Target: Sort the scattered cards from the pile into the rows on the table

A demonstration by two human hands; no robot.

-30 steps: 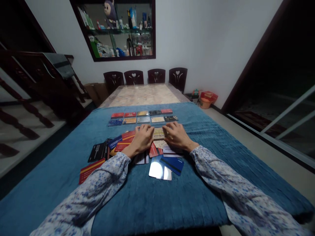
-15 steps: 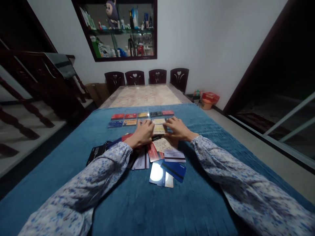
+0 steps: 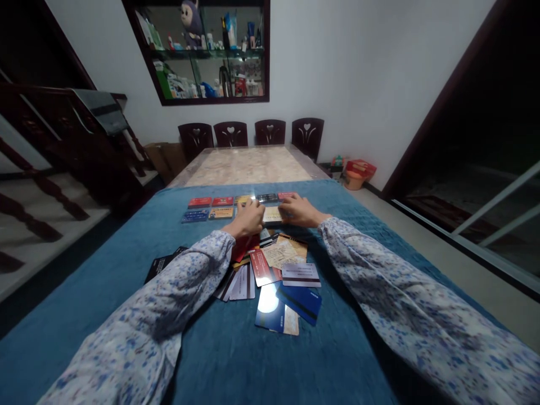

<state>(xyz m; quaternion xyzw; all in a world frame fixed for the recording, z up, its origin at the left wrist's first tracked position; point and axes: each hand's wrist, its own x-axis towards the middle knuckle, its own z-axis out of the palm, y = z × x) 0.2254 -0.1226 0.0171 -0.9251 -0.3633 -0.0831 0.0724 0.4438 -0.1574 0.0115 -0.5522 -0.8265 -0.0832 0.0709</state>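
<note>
A pale yellow card (image 3: 272, 215) lies at the second row of cards, between my two hands. My left hand (image 3: 248, 218) has its fingertips at the card's left edge, and my right hand (image 3: 301, 211) pinches it from the right. Beyond them runs a back row with a red card (image 3: 199, 202), another red card (image 3: 222, 201) and a black card (image 3: 267, 198). Left of my left hand, a blue card (image 3: 195, 216) and an orange card (image 3: 221, 214) lie side by side. My fingers cover part of both rows.
Nearer me is a loose overlapping heap with a beige card (image 3: 280, 254), a white striped card (image 3: 301, 274) and a blue card (image 3: 300, 302). Black cards (image 3: 160, 266) lie partly behind my left sleeve. A blue cloth (image 3: 270, 371) covers the table's near part; chairs (image 3: 270, 133) stand at its far end.
The pale yellow card has moved away from me, up to the second row, with both hands. My left forearm has shifted right, showing more of the heap.
</note>
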